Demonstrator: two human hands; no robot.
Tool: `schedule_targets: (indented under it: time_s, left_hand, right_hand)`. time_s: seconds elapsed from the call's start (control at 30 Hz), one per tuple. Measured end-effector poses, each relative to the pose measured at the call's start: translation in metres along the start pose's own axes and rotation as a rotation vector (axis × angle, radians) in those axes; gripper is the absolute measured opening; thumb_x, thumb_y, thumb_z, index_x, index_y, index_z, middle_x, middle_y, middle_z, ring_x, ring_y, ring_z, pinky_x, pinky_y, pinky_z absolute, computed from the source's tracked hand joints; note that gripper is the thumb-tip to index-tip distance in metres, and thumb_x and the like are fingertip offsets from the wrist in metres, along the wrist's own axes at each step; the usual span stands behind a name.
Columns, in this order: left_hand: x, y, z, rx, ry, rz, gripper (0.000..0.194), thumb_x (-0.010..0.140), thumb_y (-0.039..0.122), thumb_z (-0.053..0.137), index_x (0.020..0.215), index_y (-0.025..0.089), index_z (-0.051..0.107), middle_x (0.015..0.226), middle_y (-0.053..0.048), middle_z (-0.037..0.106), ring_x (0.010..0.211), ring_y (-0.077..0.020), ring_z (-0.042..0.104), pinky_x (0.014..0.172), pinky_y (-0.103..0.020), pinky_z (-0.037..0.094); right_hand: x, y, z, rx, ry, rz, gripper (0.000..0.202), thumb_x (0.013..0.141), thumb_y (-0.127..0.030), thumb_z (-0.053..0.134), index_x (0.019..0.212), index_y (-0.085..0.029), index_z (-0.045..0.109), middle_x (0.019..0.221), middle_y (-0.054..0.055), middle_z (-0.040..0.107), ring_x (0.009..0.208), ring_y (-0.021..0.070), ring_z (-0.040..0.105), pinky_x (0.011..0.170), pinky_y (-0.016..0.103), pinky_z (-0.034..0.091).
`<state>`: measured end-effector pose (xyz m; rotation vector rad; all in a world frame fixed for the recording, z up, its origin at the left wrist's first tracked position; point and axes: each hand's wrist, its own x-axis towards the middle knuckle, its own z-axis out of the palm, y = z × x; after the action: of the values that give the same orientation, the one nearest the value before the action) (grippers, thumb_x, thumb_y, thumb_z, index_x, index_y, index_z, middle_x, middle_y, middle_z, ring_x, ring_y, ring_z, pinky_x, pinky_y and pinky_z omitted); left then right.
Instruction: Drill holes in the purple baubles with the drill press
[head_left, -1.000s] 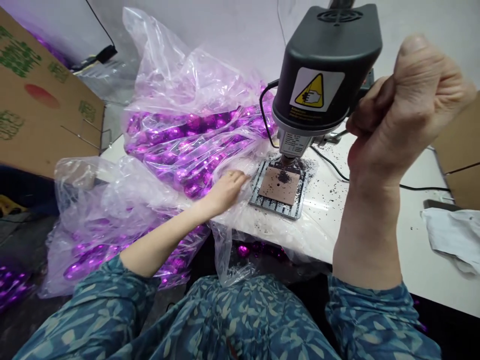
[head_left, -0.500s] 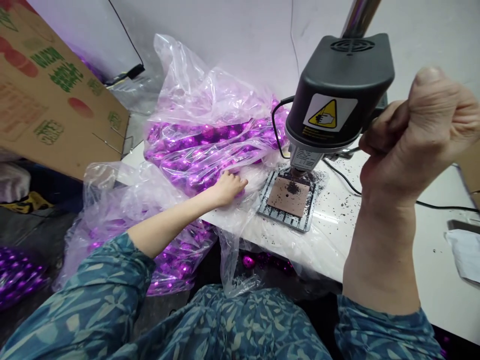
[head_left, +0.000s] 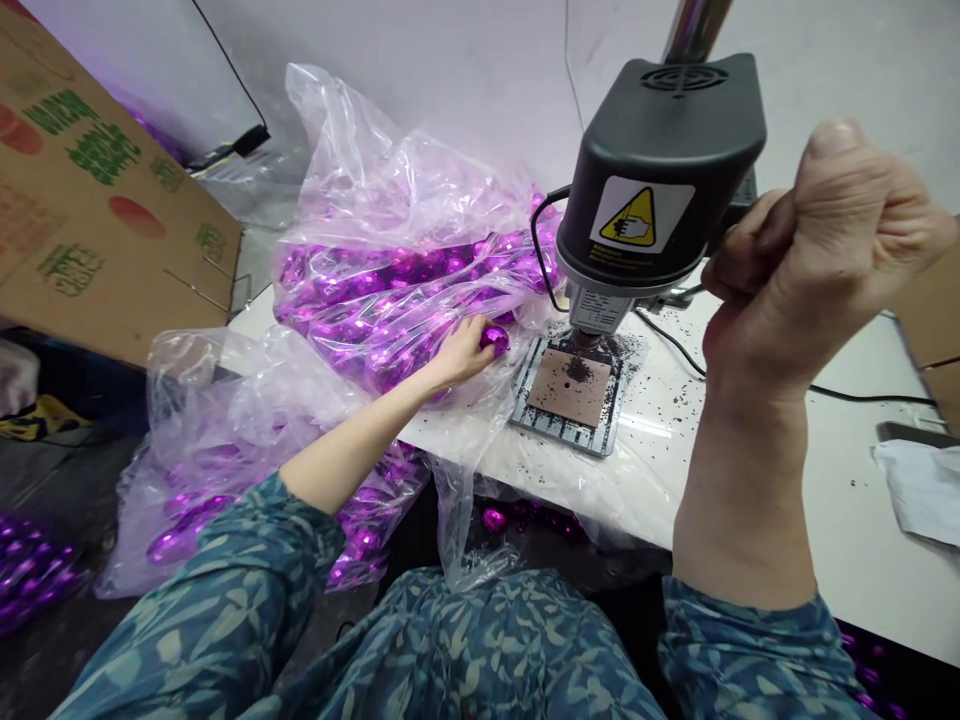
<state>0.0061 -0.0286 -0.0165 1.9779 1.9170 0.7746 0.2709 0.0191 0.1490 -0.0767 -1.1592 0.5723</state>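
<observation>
My left hand (head_left: 463, 352) is closed on a shiny purple faceted ball (head_left: 494, 341), its fingers wrapped round the near side. Just behind it lies a clear plastic bag (head_left: 405, 290) full of similar purple balls. To the right stands a black bench drill press (head_left: 667, 170) with a yellow warning label. My right hand (head_left: 832, 220) makes a fist at the drill press's side, round its feed lever, which the fingers mostly hide. Below the chuck, a brown square board (head_left: 570, 388) with a small hole lies on the slotted metal base (head_left: 600, 440). Dark shavings cover part of the board.
A printed cardboard box (head_left: 112, 200) stands at the left. A second clear bag (head_left: 225, 430) with purple balls hangs off the white table (head_left: 637, 490) at its left front. A black cable (head_left: 862, 396) crosses the table; white paper (head_left: 922, 485) lies at the right.
My left hand has come up slightly from the bag, and a purple ball now shows in its fingers. My right fist keeps its place at the drill press. The whole view has shifted a little.
</observation>
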Motion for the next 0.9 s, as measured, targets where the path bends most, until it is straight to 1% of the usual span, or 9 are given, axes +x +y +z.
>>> schedule_targets:
  time_s: [0.03, 0.1, 0.2, 0.3, 0.4, 0.5, 0.63, 0.8, 0.9]
  left_hand:
    - [0.008, 0.001, 0.007, 0.005, 0.042, -0.047, 0.030, 0.092, 0.026, 0.063, 0.120, 0.017, 0.065, 0.111, -0.015, 0.070, 0.100, -0.0304, 0.067, 0.093, -0.047, 0.056]
    - [0.021, 0.005, 0.021, 0.002, 0.058, -0.119, 0.028, 0.096, 0.029, 0.062, 0.120, 0.017, 0.069, 0.109, -0.015, 0.070, 0.105, -0.0324, 0.068, 0.100, -0.051, 0.054]
    - [0.026, 0.012, 0.034, -0.115, 0.067, -0.122, 0.028, 0.094, 0.029, 0.067, 0.118, 0.017, 0.075, 0.111, -0.014, 0.072, 0.108, -0.0314, 0.068, 0.105, -0.048, 0.052]
    - [0.019, 0.021, 0.040, -0.492, 0.100, -0.081, 0.036, 0.097, 0.040, 0.066, 0.123, 0.017, 0.076, 0.114, -0.011, 0.074, 0.105, -0.0253, 0.068, 0.098, -0.040, 0.055]
    - [0.009, 0.028, 0.048, -0.894, 0.037, -0.102, 0.053, 0.094, 0.057, 0.069, 0.130, 0.019, 0.072, 0.108, -0.007, 0.076, 0.092, -0.0189, 0.070, 0.086, -0.034, 0.058]
    - [0.001, 0.034, 0.061, -1.071, 0.013, -0.122, 0.065, 0.081, 0.056, 0.085, 0.132, 0.019, 0.068, 0.104, -0.006, 0.077, 0.094, -0.0177, 0.071, 0.093, -0.035, 0.058]
    - [-0.001, 0.036, 0.077, -1.134, 0.007, -0.123, 0.066, 0.073, 0.052, 0.093, 0.123, 0.017, 0.069, 0.114, -0.009, 0.077, 0.107, -0.0225, 0.072, 0.107, -0.043, 0.054]
    - [-0.003, 0.038, 0.083, -1.095, 0.024, -0.056, 0.069, 0.069, 0.049, 0.096, 0.124, 0.017, 0.068, 0.119, -0.010, 0.077, 0.113, -0.0260, 0.072, 0.110, -0.048, 0.053]
    - [-0.004, 0.042, 0.086, -1.081, 0.038, -0.021, 0.067, 0.070, 0.047, 0.096, 0.123, 0.017, 0.068, 0.118, -0.010, 0.076, 0.115, -0.0270, 0.071, 0.111, -0.047, 0.053]
  right_hand:
    - [-0.001, -0.001, 0.000, -0.001, 0.003, -0.001, 0.053, 0.087, -0.032, 0.078, 0.050, -0.019, 0.043, 0.044, -0.008, 0.026, 0.035, 0.0042, 0.029, 0.037, 0.026, 0.011]
    - [-0.002, -0.004, 0.000, -0.045, -0.008, 0.025, 0.051, 0.091, -0.027, 0.072, 0.050, -0.018, 0.044, 0.045, -0.008, 0.025, 0.036, 0.0026, 0.032, 0.039, 0.024, 0.016]
    - [-0.004, -0.009, 0.000, -0.113, -0.035, 0.069, 0.051, 0.095, -0.026, 0.066, 0.050, -0.016, 0.044, 0.046, -0.007, 0.024, 0.038, 0.0009, 0.035, 0.042, 0.020, 0.022]
    - [-0.005, -0.010, 0.000, -0.079, -0.019, 0.054, 0.054, 0.087, -0.039, 0.077, 0.049, -0.019, 0.044, 0.044, -0.008, 0.021, 0.036, 0.0048, 0.032, 0.038, 0.025, 0.020]
    - [-0.005, -0.009, 0.000, -0.092, -0.008, 0.051, 0.055, 0.077, -0.052, 0.081, 0.048, -0.022, 0.045, 0.043, -0.007, 0.021, 0.034, 0.0093, 0.031, 0.037, 0.032, 0.018]
    - [-0.004, -0.007, 0.000, -0.135, -0.004, 0.035, 0.057, 0.075, -0.058, 0.078, 0.048, -0.024, 0.041, 0.044, -0.007, 0.019, 0.034, 0.0111, 0.029, 0.037, 0.034, 0.019]
    - [-0.005, -0.007, 0.000, -0.164, -0.027, 0.025, 0.057, 0.078, -0.059, 0.074, 0.050, -0.025, 0.038, 0.044, -0.007, 0.019, 0.035, 0.0116, 0.028, 0.038, 0.034, 0.021]
    - [-0.007, -0.010, 0.001, -0.136, -0.025, 0.047, 0.056, 0.076, -0.058, 0.076, 0.050, -0.025, 0.038, 0.044, -0.007, 0.021, 0.035, 0.0115, 0.029, 0.039, 0.034, 0.017]
    - [-0.007, -0.011, 0.001, -0.130, -0.026, 0.034, 0.054, 0.077, -0.054, 0.075, 0.050, -0.025, 0.039, 0.045, -0.007, 0.021, 0.035, 0.0104, 0.030, 0.039, 0.033, 0.020]
